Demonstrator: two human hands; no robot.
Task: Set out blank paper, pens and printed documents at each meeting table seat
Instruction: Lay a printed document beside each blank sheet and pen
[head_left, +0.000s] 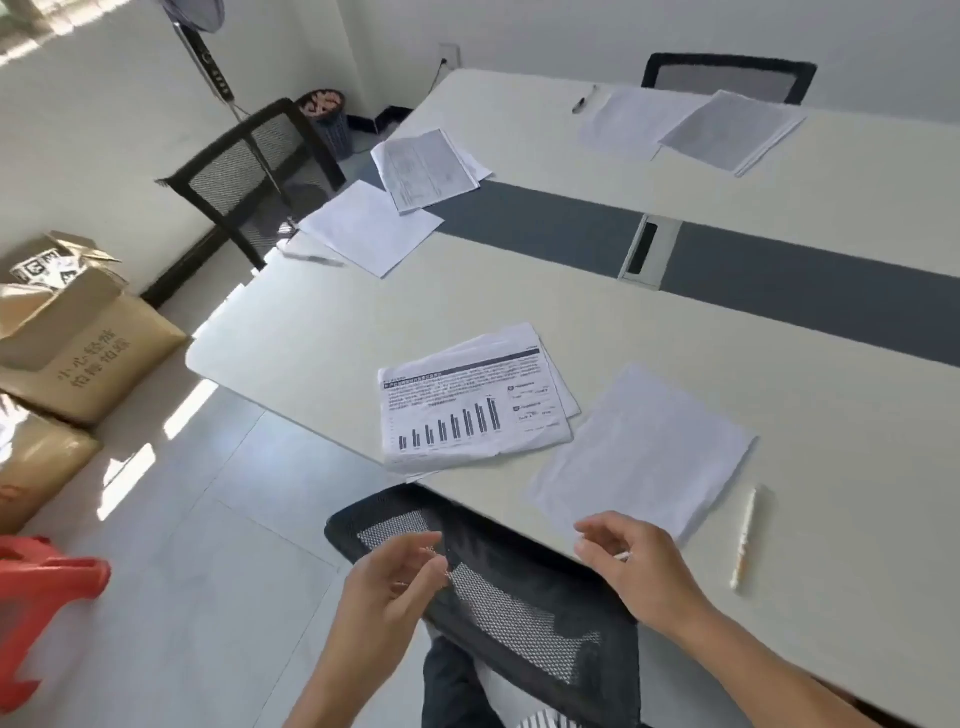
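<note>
Flanking cream table (727, 322): mesh chairs (249, 171), white walls (571, 31).

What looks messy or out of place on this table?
The printed stack with the bar chart at the near seat is wrinkled, fanned out and just pokes past the table edge. At the left end seat, the blank sheet lies crooked, one corner at the edge.

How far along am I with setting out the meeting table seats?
Three seats look done: the near one has printed document, blank paper and pen; the end set and far set look alike. The left hand and right hand hover over the chair, holding nothing clear. Seats outside the view are unchecked.
</note>
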